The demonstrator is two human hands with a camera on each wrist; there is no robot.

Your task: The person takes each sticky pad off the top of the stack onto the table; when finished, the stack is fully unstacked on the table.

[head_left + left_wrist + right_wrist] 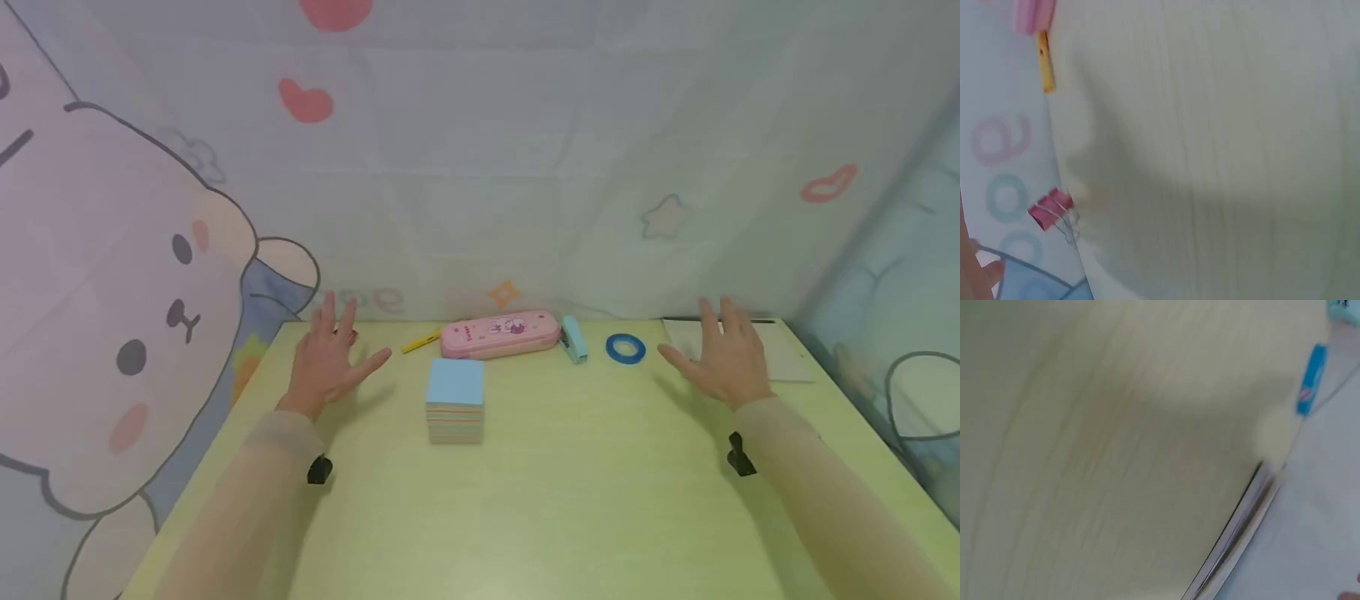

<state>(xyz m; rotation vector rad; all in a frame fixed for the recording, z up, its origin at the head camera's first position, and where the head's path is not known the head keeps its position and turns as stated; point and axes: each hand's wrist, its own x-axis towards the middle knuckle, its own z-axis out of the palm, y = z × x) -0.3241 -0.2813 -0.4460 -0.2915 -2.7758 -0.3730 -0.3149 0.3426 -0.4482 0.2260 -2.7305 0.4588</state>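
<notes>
Both hands hover palm-down with spread fingers over a pale green table (570,500). My left hand (330,354) is at the back left, just above a red binder clip (1050,209) near the table's far edge. My right hand (723,354) is at the back right, over the near edge of a white booklet (783,354). Neither hand holds anything. Between them lie a stack of coloured note paper (455,400), a pink pencil case (501,334), a yellow pen (420,341), a light blue stapler (573,337) and a blue tape ring (626,348).
A cloth printed with a cartoon bear and hearts (135,333) hangs along the left, back and right sides of the table. The wrist views are blurred; the right one shows the booklet's edge (1235,540) and the tape ring (1311,378).
</notes>
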